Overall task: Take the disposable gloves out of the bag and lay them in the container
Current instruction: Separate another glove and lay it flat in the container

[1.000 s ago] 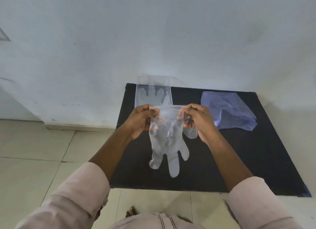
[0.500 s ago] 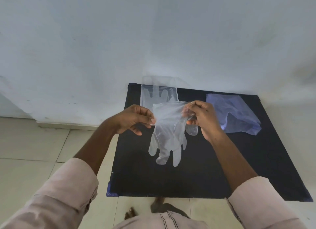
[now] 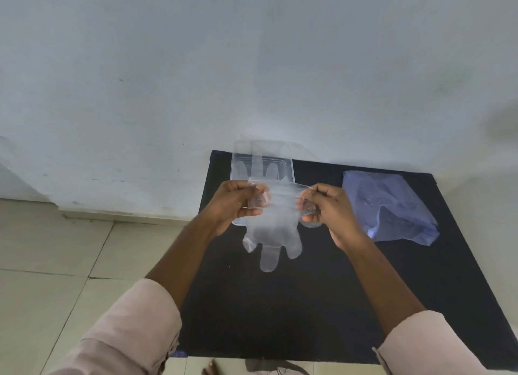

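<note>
A clear disposable glove hangs fingers-down above the black mat, stretched by its cuff between both hands. My left hand pinches the cuff's left corner and my right hand pinches the right corner. Behind the glove a clear plastic container sits at the mat's far edge against the wall, with another clear glove lying flat inside it. A crumpled bluish plastic bag lies on the mat to the right of my right hand.
The black mat lies on a pale tiled floor against a white wall. My feet show at the bottom edge below the mat.
My left hand has closed again on the cuff's left corner, and both hands have pulled the cuff taut. The glove hangs a little flatter and nearer the container.
</note>
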Motion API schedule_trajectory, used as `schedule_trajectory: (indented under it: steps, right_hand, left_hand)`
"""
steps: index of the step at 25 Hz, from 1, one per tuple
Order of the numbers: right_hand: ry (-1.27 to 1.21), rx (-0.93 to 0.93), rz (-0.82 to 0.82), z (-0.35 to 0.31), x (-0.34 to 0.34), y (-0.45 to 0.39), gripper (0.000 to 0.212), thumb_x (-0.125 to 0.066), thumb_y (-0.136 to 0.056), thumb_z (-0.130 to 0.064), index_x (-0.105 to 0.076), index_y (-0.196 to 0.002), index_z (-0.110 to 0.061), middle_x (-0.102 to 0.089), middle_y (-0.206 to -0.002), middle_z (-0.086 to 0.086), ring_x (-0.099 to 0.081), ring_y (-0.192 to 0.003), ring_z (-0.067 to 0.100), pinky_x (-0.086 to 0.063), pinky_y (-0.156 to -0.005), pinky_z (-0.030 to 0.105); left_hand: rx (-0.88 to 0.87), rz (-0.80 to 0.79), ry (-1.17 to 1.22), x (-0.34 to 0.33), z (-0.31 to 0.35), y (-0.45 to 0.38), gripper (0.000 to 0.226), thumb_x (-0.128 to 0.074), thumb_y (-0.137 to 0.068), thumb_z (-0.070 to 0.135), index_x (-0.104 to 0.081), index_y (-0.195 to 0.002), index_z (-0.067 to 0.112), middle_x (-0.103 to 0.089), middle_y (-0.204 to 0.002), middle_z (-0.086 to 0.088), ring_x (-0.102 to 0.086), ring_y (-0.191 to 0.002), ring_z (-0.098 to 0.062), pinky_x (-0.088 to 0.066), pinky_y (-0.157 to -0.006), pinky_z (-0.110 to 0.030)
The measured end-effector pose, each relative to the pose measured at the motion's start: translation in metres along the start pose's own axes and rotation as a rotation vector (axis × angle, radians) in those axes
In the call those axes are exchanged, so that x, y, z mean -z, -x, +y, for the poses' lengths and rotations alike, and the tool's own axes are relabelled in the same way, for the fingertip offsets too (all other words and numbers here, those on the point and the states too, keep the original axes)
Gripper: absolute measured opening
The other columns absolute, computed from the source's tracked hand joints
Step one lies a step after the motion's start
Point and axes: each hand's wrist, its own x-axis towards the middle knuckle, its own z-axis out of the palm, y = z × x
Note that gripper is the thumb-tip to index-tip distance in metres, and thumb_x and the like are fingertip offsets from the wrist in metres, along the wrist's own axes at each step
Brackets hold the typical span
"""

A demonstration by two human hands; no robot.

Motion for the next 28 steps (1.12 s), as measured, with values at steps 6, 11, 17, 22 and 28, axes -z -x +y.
schedule_trajectory:
  steps: [6,11,17,22,28]
  right_hand:
    - [-0.177,-0.058,-0.072,-0.005,-0.004,-0.032,0.023,-0.053,-0.095,-0.009,-0.064,-0.075,-0.01,-0.072,-0.083,0.012,-0.069,-0.076,0.02,-0.056,-0.064,0.031]
    - [-0.327,-0.086,-0.079,-0.046,-0.012,-0.108,0.024,-0.05,-0.091,-0.002,-0.06,-0.07,-0.008,-0.071,-0.067,0.01,-0.068,-0.063,0.021,-0.058,-0.065,0.033]
    - [-0.168,0.031,0.017,-0.087,-0.026,-0.208,0.023,-0.052,-0.084,-0.001,-0.059,-0.066,-0.013,-0.068,-0.071,0.012,-0.069,-0.066,0.023,-0.053,-0.064,0.029]
    - [-0.074,0.513,0.155,-0.078,-0.03,-0.22,0.02,-0.048,-0.086,0.002,-0.055,-0.071,-0.009,-0.067,-0.083,0.023,-0.067,-0.082,0.024,-0.048,-0.074,0.023]
    - [0.248,0.56,0.05,0.021,-0.027,-0.19,0.02,-0.053,-0.098,-0.009,-0.06,-0.083,0.001,-0.064,-0.074,0.014,-0.051,-0.063,0.006,-0.037,-0.061,0.018]
  left_hand:
    - [0.016,0.044,0.144,0.01,0.021,-0.028,0.019,-0.063,-0.09,0.022,-0.072,-0.099,0.008,-0.075,-0.086,-0.005,-0.072,-0.079,-0.017,-0.061,-0.069,-0.03]
    - [0.001,0.176,0.129,0.018,0.07,-0.087,0.016,-0.055,-0.093,0.007,-0.069,-0.088,0.001,-0.072,-0.074,-0.008,-0.071,-0.069,-0.019,-0.062,-0.073,-0.032]
    - [-0.022,0.409,0.039,0.029,0.122,-0.166,0.016,-0.062,-0.085,0.003,-0.07,-0.071,0.007,-0.072,-0.06,-0.003,-0.069,-0.065,-0.019,-0.058,-0.077,-0.031]
    - [-0.393,0.475,-0.054,0.03,0.124,-0.182,0.019,-0.064,-0.076,0.008,-0.075,-0.068,0.021,-0.074,-0.083,-0.009,-0.069,-0.085,-0.023,-0.057,-0.084,-0.034]
    - [-0.398,0.315,-0.352,0.046,0.025,-0.164,0.022,-0.07,-0.082,0.02,-0.069,-0.079,-0.001,-0.071,-0.085,-0.023,-0.062,-0.081,-0.019,-0.05,-0.081,-0.04]
